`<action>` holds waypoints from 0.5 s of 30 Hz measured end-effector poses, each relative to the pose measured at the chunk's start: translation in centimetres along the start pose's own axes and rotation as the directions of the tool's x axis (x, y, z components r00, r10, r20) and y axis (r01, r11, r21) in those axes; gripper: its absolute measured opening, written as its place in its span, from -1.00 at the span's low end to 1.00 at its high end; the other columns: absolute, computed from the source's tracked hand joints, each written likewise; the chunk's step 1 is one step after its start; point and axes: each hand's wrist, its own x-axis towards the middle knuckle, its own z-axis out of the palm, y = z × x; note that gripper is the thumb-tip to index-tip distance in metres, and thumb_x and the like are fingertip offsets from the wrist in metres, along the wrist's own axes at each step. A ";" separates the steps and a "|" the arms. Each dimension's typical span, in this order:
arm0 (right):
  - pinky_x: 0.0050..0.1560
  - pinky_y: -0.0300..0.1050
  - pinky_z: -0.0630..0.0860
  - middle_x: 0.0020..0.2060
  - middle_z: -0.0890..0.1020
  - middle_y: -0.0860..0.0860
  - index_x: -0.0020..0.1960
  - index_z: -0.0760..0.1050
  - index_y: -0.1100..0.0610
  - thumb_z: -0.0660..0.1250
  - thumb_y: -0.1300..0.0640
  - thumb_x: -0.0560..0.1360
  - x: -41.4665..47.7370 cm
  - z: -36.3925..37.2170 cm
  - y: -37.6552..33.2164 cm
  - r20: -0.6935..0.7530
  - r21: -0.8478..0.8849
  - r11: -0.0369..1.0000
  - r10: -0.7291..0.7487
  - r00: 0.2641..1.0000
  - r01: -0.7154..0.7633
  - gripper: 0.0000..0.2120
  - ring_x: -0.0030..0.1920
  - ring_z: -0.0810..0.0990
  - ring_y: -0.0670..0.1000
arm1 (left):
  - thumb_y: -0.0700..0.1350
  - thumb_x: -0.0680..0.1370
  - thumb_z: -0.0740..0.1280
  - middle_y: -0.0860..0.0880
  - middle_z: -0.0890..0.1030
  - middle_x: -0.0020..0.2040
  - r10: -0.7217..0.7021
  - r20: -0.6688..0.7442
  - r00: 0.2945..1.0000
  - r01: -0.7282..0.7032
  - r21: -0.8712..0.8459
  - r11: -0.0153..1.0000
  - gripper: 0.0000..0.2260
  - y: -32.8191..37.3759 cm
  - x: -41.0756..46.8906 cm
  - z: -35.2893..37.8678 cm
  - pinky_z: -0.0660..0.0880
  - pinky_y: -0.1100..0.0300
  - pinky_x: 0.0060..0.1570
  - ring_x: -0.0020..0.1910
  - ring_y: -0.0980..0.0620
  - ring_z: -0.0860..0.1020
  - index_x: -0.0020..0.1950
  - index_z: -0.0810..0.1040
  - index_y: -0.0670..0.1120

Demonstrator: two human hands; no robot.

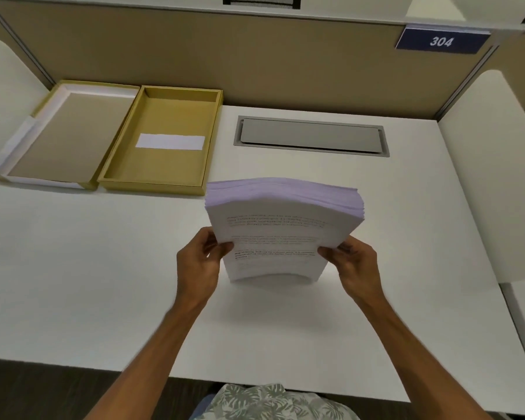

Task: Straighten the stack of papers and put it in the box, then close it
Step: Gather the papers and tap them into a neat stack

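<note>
A thick stack of white printed papers stands upright on its lower edge on the white desk, bowed slightly toward me. My left hand grips its left side and my right hand grips its right side. The open tan box lies at the back left with a white slip on its floor. Its lid lies inside-up just left of the box, touching it.
A grey cable hatch is set into the desk behind the papers. A beige partition runs along the back with a blue "304" sign. White side dividers flank the desk.
</note>
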 end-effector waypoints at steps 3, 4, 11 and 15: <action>0.05 -0.16 0.64 0.04 0.76 -0.09 0.12 0.67 -0.10 0.44 0.33 0.47 1.2 0.3 -0.3 0.066 0.038 0.999 0.025 0.998 -0.027 -0.62 0.05 0.73 -0.01 | -0.21 0.51 0.45 0.30 0.69 -0.08 0.016 0.022 1.000 -0.018 0.060 0.998 -0.82 0.5 1.0 -1.1 0.54 0.46 -0.10 -0.06 0.25 0.66 0.04 0.61 0.03; 0.08 -0.06 0.66 0.05 0.75 -0.06 0.15 0.66 -0.04 0.44 0.31 0.49 1.7 0.5 -0.3 0.090 0.036 0.999 0.035 0.995 -0.038 -0.67 0.05 0.72 0.04 | -0.17 0.51 0.46 0.26 0.70 -0.08 0.019 0.028 0.999 -0.021 0.068 0.997 -0.84 0.8 1.4 -1.6 0.54 0.45 -0.11 -0.07 0.24 0.66 0.05 0.62 0.02; 0.04 0.12 0.68 0.08 0.73 0.11 0.23 0.59 0.25 0.42 0.26 0.54 4.9 4.2 -1.9 0.178 0.028 0.996 0.074 0.981 -0.080 -0.73 0.02 0.74 0.11 | -0.12 0.50 0.48 -0.04 0.73 0.07 -0.115 0.095 0.989 0.119 -0.047 0.992 -0.69 0.5 5.1 -5.6 0.63 0.04 0.04 0.04 -0.02 0.70 0.23 0.63 -0.15; -0.03 0.02 0.66 0.06 0.74 0.10 0.24 0.60 0.24 0.43 0.28 0.52 6.7 8.2 -2.4 0.198 0.062 0.986 0.138 0.971 -0.153 -0.71 -0.01 0.75 0.11 | -0.13 0.46 0.53 -0.06 0.76 -0.04 -0.219 0.121 0.968 0.230 -0.091 0.969 -0.74 -0.8 8.1 -8.9 0.64 0.19 -0.20 -0.08 -0.02 0.73 0.11 0.67 -0.17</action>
